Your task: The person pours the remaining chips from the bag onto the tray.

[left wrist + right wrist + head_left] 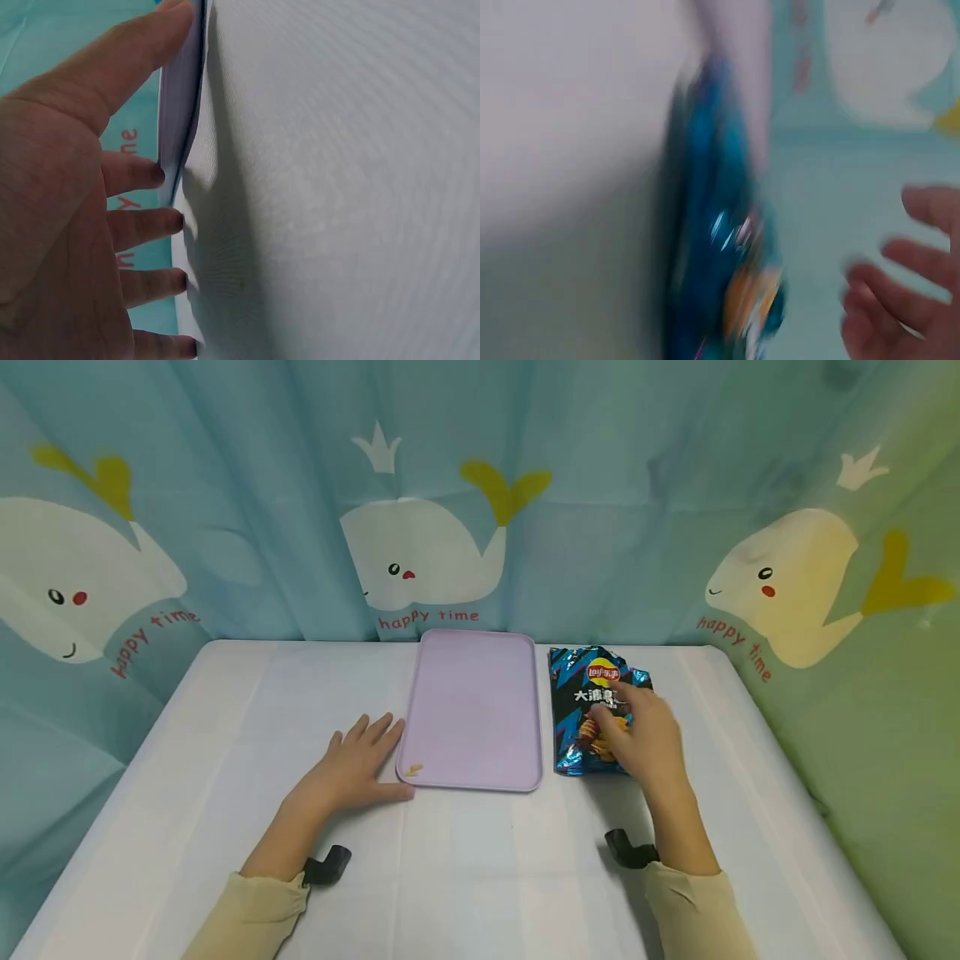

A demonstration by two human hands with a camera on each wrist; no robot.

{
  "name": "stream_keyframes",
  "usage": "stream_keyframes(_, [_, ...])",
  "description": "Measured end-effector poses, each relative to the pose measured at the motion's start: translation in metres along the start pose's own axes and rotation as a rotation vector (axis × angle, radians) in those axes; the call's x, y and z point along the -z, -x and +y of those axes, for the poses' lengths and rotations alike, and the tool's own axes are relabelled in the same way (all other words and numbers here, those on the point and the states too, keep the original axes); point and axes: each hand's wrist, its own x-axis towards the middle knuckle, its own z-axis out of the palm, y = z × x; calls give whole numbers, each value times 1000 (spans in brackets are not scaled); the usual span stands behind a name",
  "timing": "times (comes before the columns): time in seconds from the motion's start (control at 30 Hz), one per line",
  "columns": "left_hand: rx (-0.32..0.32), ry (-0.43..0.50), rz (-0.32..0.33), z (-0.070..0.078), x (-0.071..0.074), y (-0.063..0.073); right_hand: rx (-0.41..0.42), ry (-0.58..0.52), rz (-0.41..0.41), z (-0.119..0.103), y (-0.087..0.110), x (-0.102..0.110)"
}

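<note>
A lilac tray (476, 710) lies flat on the table, with a few small yellow pieces (413, 770) in its near left corner. My left hand (348, 772), fingers spread, touches the tray's left edge; the thumb is at the near left corner. To the right of the tray lies a blue and black snack bag (570, 727) with a red and yellow logo. Above it hovers my right hand (651, 735), loosely bent and holding nothing. In the right wrist view the fingers (922, 262) stand apart from the blurred bag (712, 225).
The table (465, 877) has a white cloth. A blue-green curtain (622, 568) printed with whales hangs behind and on both sides. Blue foil (641, 677) shows at the bag's upper right; whether it is a second bag I cannot tell. Black mounts sit at both wrists.
</note>
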Motion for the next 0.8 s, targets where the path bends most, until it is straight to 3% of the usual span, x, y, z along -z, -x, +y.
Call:
stream_keyframes(0.13, [-2, -2, 17, 1, -2, 3, 116, -110, -151, -32, 10, -20])
stream_keyframes(0.23, [-3, 5, 26, 1, -1, 2, 145, -44, -281, -46, 15, -36])
stream_keyframes(0.3, [-3, 7, 32, 1, 0, 2, 133, 7, -318, -51, 16, -44])
stream_keyframes(0.5, [-7, 6, 54, 1, 0, 1, 38, 41, -313, -52, 16, -56])
stream_keyframes(0.67, [-16, -8, 70, -1, 0, 2, 101, 14, -317, -51, 17, -62])
stream_keyframes(0.8, [-20, -16, 65, -3, 3, 3, 90, -43, -318, -53, 18, -64])
